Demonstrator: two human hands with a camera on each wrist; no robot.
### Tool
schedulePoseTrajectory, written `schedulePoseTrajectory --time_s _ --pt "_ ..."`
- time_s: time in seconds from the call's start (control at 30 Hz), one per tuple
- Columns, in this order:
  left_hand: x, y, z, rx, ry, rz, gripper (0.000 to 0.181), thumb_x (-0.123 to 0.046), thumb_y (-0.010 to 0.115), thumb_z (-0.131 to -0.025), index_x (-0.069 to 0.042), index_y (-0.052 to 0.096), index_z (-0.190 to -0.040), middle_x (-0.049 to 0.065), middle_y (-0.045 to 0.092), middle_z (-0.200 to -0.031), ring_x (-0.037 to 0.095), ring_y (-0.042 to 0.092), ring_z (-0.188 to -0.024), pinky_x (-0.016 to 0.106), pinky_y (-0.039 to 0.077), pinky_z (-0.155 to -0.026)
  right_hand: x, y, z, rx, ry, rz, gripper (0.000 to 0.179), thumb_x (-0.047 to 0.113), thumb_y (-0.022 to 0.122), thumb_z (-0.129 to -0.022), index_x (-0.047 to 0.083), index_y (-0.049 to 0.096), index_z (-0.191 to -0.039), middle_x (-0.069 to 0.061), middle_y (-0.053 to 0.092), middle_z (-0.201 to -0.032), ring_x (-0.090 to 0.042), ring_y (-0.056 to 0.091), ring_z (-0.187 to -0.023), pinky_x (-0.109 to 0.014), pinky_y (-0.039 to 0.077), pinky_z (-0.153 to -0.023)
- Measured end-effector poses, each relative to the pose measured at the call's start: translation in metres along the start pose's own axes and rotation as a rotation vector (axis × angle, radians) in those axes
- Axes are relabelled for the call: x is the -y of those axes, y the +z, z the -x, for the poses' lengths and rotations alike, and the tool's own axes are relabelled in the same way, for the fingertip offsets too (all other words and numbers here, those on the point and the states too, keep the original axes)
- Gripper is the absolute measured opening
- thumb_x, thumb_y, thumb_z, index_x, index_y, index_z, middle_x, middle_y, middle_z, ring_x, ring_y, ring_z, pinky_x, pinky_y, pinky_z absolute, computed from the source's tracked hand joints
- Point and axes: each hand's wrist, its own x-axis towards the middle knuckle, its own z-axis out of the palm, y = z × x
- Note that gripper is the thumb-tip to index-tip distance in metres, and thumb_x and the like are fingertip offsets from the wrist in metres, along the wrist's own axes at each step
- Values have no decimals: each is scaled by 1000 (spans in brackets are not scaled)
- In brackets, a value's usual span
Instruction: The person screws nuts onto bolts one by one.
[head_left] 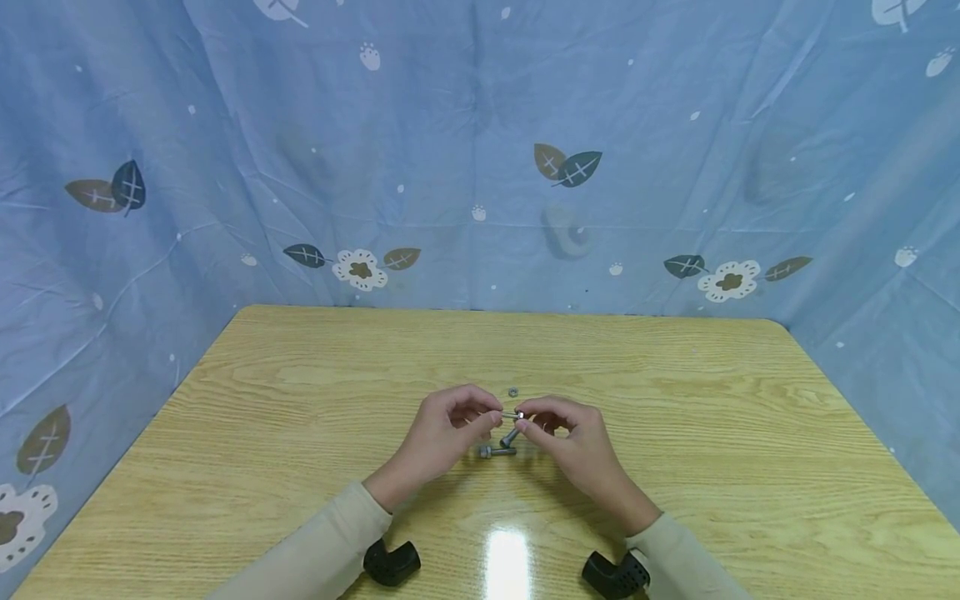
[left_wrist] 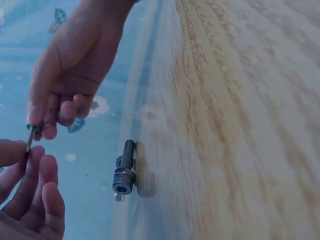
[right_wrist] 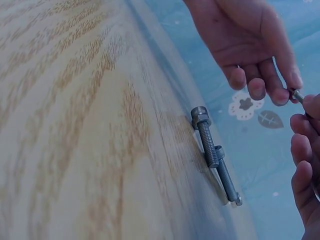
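Just over the table, my left hand (head_left: pixel 453 427) pinches the slim shaft of a small metal bolt (head_left: pixel 510 415) between thumb and forefinger. My right hand (head_left: pixel 570 433) pinches the bolt's wider silvery end; I cannot tell whether that is its head or a nut. In the left wrist view, the shaft (left_wrist: pixel 31 136) spans the two sets of fingertips. Beneath the hands lies a thicker socket-head bolt (right_wrist: pixel 205 137) with a nut (right_wrist: pixel 201 120) up against its head. A second bolt (right_wrist: pixel 226 176) lies beside it, partly hidden by it in the right wrist view.
A loose hex nut (head_left: pixel 513 392) lies on the wood-grain table (head_left: pixel 300 367) just beyond the fingertips. Blue patterned curtain (head_left: pixel 465 167) hangs behind the table and along its sides. Black curved devices (head_left: pixel 392 563) are worn at both wrists, below the sleeves.
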Motion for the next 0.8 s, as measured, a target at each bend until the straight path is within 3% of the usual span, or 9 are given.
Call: schedulePoseTrajectory --time_s 0.13,0.37,0.6,0.8 --pt "1 0 0 6 2 -25 12 -25 68 -92 -20 69 -103 0 69 -102 16 66 -87 29 55 -72 0 0 -1 -6 -29 13 17 3 70 -86 10 73 -101 -4 73 -87 -6 59 -69 -22 51 -60" --pt "2 -1 -1 24 -14 23 19 -28 62 -96 -13 68 -105 9 70 -95 27 67 -80 38 57 -73 -2 1 -1 -8 -51 17 16 -3 69 -85 4 73 -99 -8 72 -85 -8 59 -68 -22 49 -58" --pt "0 0 -2 18 -22 26 15 -26 64 -95 -17 66 -107 8 68 -103 26 67 -85 34 57 -73 -3 0 -2 -2 -73 -18 17 1 69 -87 10 73 -101 -5 73 -87 -8 59 -69 -22 50 -58" --pt "-1 -1 -2 20 -19 29 20 -29 62 -95 -12 67 -104 11 69 -96 31 67 -81 40 57 -72 -4 0 -3 0 -66 -18 17 1 69 -86 9 73 -101 -5 73 -87 -8 60 -68 -23 50 -58"
